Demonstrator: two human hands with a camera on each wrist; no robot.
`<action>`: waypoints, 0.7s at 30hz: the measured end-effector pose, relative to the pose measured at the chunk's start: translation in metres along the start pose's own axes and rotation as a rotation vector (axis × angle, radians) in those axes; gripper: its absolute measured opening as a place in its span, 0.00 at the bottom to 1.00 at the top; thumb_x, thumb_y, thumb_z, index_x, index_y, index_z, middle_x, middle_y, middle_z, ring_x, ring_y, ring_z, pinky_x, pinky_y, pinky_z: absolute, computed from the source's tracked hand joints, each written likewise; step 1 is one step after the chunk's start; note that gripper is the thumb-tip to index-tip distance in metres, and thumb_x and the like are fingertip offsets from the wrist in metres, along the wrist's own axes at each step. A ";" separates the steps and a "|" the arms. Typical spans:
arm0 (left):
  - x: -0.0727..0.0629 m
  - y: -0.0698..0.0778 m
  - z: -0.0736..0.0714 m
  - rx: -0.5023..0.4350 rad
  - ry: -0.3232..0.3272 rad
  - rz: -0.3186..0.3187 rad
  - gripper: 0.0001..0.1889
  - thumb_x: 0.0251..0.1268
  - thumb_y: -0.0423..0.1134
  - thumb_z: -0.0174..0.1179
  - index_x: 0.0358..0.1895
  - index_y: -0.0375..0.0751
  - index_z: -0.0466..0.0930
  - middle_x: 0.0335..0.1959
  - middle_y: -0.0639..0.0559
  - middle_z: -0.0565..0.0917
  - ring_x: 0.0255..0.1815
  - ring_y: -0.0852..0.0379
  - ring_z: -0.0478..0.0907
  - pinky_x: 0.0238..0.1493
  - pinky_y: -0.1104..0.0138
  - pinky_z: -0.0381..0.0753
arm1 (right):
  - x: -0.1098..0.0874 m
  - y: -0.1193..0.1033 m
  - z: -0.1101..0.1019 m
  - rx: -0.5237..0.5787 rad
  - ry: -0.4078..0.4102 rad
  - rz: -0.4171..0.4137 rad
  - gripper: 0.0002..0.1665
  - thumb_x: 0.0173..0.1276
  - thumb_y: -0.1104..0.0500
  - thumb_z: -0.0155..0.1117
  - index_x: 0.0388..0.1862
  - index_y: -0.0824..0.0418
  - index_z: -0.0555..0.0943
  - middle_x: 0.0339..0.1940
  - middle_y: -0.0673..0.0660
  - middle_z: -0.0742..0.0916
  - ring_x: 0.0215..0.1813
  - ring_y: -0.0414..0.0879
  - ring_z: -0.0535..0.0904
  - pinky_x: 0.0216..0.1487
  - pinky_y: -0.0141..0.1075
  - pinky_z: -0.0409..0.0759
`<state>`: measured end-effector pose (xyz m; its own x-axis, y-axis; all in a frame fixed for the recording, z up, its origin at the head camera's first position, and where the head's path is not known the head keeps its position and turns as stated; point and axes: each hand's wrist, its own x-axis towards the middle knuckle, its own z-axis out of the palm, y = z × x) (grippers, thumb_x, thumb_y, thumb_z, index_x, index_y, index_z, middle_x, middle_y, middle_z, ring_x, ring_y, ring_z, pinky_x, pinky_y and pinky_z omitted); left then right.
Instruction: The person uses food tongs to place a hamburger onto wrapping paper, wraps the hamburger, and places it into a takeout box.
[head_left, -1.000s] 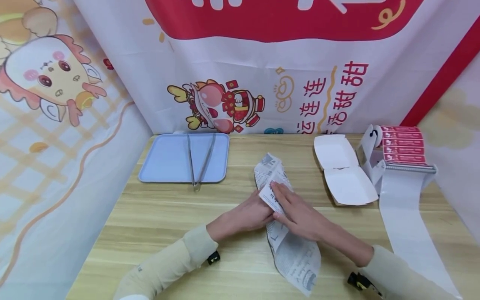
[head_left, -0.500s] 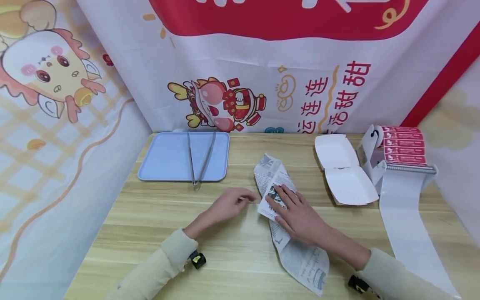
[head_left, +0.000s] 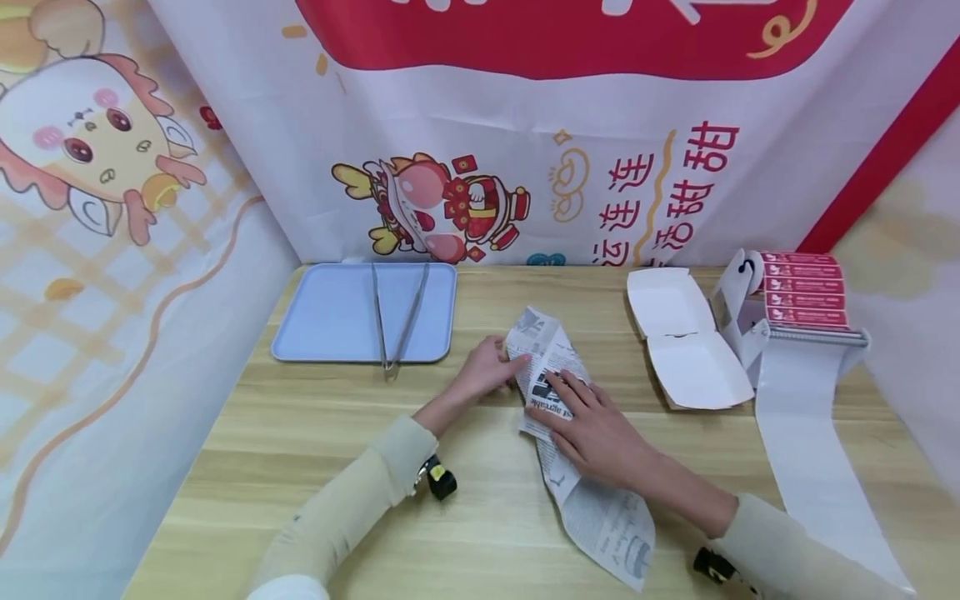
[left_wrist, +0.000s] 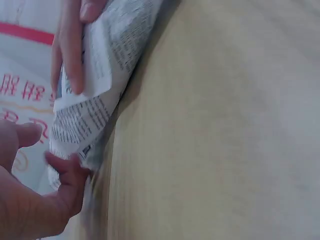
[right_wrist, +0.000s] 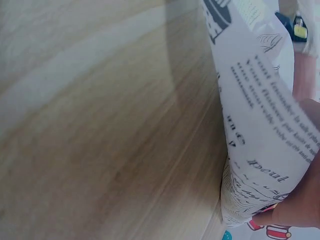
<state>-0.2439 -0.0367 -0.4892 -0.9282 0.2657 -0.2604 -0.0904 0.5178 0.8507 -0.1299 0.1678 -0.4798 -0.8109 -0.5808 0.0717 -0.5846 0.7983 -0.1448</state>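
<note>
"Paper (head_left: 567, 483): where does it lie?"

"On the tabletop (head_left: 480, 537) before me. Newsprint pattern, folded over, set slantwise, near end pointing to my right."

"State of the hands?"

"My right hand (head_left: 607, 437): released, straight fingers resting across the folded layer. My left hand (head_left: 486, 367): at the far left edge of the sheet, thumb above it, fingers at the edge; I cannot tell whether they pinch."

"Other items?"

"Blue tray (head_left: 322, 317), far left; metal tongs (head_left: 391, 371) on it, joined end past its near rim. White box (head_left: 697, 367), opened flat, to the right. Just beside it, dispenser (head_left: 817, 335) with red labels (head_left: 804, 292)."
</note>
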 end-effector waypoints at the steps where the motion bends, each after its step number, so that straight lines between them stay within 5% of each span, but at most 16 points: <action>1: 0.007 0.001 0.000 -0.047 0.008 -0.039 0.31 0.66 0.51 0.64 0.63 0.31 0.74 0.37 0.46 0.85 0.27 0.53 0.79 0.30 0.67 0.79 | 0.000 0.001 0.000 -0.001 -0.001 0.001 0.26 0.78 0.49 0.51 0.72 0.38 0.71 0.81 0.62 0.61 0.81 0.62 0.54 0.73 0.66 0.60; 4: 0.025 -0.002 -0.002 -0.149 0.011 -0.125 0.23 0.65 0.47 0.65 0.58 0.36 0.80 0.21 0.52 0.78 0.17 0.60 0.69 0.18 0.70 0.68 | 0.000 0.001 0.000 -0.017 -0.006 -0.007 0.26 0.78 0.48 0.50 0.73 0.37 0.70 0.82 0.62 0.60 0.82 0.60 0.53 0.73 0.67 0.59; 6: 0.034 -0.006 -0.004 -0.171 -0.005 -0.119 0.18 0.66 0.44 0.65 0.53 0.36 0.83 0.20 0.55 0.77 0.17 0.63 0.69 0.18 0.72 0.67 | 0.000 0.000 0.001 -0.043 -0.009 -0.014 0.27 0.78 0.48 0.50 0.75 0.39 0.68 0.82 0.61 0.59 0.82 0.59 0.53 0.73 0.68 0.58; 14: 0.041 -0.019 -0.010 -0.132 0.009 0.086 0.15 0.74 0.40 0.56 0.52 0.34 0.84 0.34 0.44 0.86 0.24 0.63 0.75 0.24 0.72 0.74 | -0.002 -0.004 -0.002 -0.051 -0.037 -0.008 0.36 0.78 0.45 0.49 0.80 0.55 0.59 0.82 0.56 0.60 0.83 0.53 0.51 0.77 0.62 0.57; 17: 0.037 -0.016 -0.006 -0.295 -0.051 0.065 0.18 0.78 0.43 0.51 0.61 0.38 0.79 0.42 0.41 0.86 0.30 0.60 0.80 0.31 0.69 0.81 | -0.003 -0.002 -0.003 -0.036 -0.039 0.000 0.35 0.78 0.46 0.49 0.79 0.55 0.60 0.82 0.56 0.61 0.83 0.53 0.52 0.77 0.59 0.59; 21: 0.025 -0.013 0.002 -0.608 -0.222 -0.046 0.24 0.79 0.42 0.50 0.74 0.45 0.64 0.61 0.38 0.80 0.53 0.49 0.83 0.53 0.56 0.85 | -0.006 0.003 -0.001 -0.018 -0.040 0.004 0.35 0.78 0.46 0.48 0.80 0.52 0.59 0.82 0.57 0.60 0.83 0.54 0.51 0.77 0.60 0.58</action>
<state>-0.2651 -0.0352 -0.5073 -0.8276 0.4500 -0.3355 -0.3769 -0.0027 0.9262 -0.1269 0.1737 -0.4793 -0.8115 -0.5835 0.0321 -0.5824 0.8030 -0.1269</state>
